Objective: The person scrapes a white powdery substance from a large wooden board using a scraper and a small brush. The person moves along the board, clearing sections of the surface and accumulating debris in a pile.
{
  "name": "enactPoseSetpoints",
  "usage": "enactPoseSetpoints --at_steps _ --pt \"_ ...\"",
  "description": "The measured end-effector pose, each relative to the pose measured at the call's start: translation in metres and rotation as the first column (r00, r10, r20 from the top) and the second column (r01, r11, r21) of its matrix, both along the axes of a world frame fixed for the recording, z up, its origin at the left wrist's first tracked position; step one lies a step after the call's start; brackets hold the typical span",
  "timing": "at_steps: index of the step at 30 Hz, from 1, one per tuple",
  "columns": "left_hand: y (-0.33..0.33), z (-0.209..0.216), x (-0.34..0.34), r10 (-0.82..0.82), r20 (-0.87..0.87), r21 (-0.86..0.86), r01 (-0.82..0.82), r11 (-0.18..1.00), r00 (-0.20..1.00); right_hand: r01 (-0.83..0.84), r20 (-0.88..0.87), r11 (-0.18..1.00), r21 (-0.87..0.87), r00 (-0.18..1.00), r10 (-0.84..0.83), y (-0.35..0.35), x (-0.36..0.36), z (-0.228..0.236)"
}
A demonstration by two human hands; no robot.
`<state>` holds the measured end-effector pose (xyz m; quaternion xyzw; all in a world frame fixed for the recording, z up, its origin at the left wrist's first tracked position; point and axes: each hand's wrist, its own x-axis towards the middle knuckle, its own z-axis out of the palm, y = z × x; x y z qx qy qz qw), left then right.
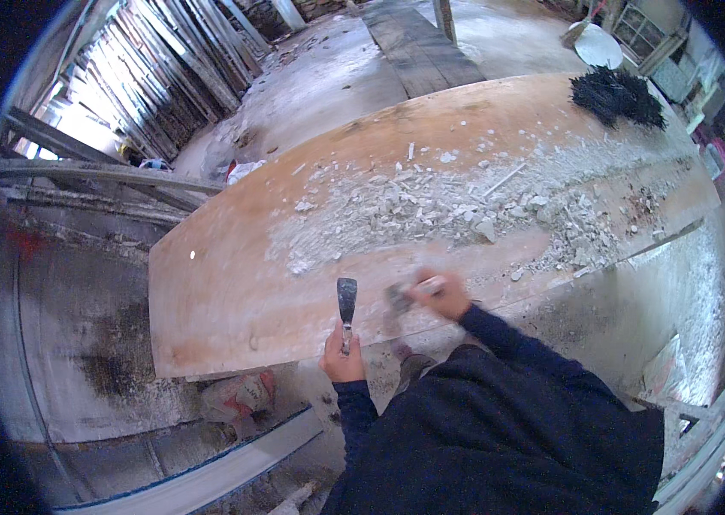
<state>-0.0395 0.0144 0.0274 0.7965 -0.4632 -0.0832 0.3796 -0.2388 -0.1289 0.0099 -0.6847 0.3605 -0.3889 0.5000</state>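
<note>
My left hand [344, 360] is closed round the handle of a putty knife [346, 296], its dark, flared blade pointing up and away from me, just off the board's near edge. Above the board, my right hand [444, 296] grips a short tool with a blurred grey head [398, 297]. Motion smears it, so I cannot tell if it is a brush or another scraper. Below its head a pale streak hangs at the board's edge. Beyond both hands, white plaster-like chips and powder [431, 206] lie spread over the large tan board [225, 283].
A bundle of black bristly strands [618, 96] lies at the board's far right. Wooden poles [148, 69] lean at the back left. A sack [240, 396] sits under the left edge, near a long pale plank [199, 472]. A white round basin [598, 46] stands at the far right.
</note>
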Motion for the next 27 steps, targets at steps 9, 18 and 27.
enactPoseSetpoints --at_steps 9,18,27 --pt "-0.006 -0.001 -0.002 0.006 -0.136 0.03 -0.002 1.0 0.991 0.061 -0.058 0.983 0.175 0.997 -0.052 -0.027 -0.055 -0.045" --pt "0.004 -0.01 -0.007 -0.002 -0.102 0.096 0.012 0.995 0.995 0.455 -0.482 0.744 -0.49 0.569 -0.666 -0.043 -0.229 0.052" --pt "-0.014 0.001 -0.024 -0.042 -0.189 0.069 0.056 0.996 0.981 0.117 -0.095 0.987 0.107 0.99 -0.107 0.021 -0.042 -0.003"
